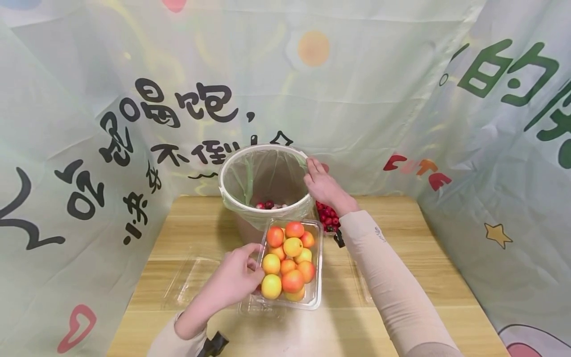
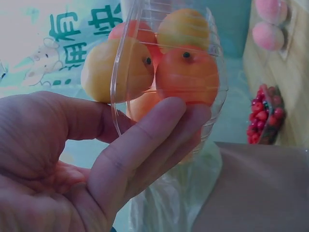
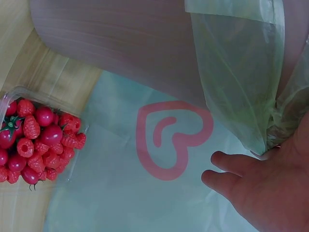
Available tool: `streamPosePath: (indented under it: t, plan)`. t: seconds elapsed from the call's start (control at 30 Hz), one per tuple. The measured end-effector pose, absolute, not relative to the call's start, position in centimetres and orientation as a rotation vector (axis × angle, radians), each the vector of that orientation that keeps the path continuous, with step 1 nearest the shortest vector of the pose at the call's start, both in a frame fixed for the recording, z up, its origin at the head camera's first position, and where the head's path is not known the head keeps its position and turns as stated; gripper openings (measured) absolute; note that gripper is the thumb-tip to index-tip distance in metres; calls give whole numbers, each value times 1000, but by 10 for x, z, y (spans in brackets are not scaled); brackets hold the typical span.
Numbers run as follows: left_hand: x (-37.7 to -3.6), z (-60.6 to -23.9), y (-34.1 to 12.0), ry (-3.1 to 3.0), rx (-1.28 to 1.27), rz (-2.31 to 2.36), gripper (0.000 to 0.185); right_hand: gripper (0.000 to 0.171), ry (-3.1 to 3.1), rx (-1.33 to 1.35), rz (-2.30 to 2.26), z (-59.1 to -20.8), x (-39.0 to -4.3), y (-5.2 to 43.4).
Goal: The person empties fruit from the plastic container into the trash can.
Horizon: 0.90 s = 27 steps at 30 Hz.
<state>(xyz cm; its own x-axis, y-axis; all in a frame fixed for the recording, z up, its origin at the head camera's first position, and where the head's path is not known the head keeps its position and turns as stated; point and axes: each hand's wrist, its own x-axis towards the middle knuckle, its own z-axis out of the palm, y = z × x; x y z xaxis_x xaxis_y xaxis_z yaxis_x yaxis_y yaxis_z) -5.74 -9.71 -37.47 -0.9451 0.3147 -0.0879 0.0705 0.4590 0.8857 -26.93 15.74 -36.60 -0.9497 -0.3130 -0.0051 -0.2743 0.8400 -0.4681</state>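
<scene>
My left hand [image 1: 236,272] grips the left side of a clear plastic box [image 1: 317,292] of round orange and yellow fruits [image 1: 292,281]. In the left wrist view, the thumb is at the box's rim and the fingers [image 2: 140,135] support it from outside. The box is tilted, just in front of a bin [image 1: 253,228] lined with a thin greenish bag [image 1: 236,193]. My right hand [image 1: 323,186] holds the bin's right rim, where the bag is bunched; two of its fingers [image 3: 227,181] stick out straight. Dark red and pale pieces [image 1: 269,205] lie inside the bin.
Right of the bin, partly behind my right arm, is a clear box of raspberries and cherry tomatoes [image 3: 41,140]. Pink round fruits [image 2: 269,36] show in the left wrist view. Transparent plastic [image 1: 192,280] lies left on the wooden table [image 1: 401,218]. Printed cloth walls [image 1: 366,99] surround it.
</scene>
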Motion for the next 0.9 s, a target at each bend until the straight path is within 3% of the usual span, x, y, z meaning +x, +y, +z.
streamPosePath:
  t: [0.47, 0.9]
  plan:
    - [-58, -344, -108, 2377, 370, 1575, 55, 68, 2933, -466, -744, -364, -267, 158]
    - [-105, -321, -124, 2341, 405, 1618, 54, 68, 2942, -508, -736, -364, -267, 158]
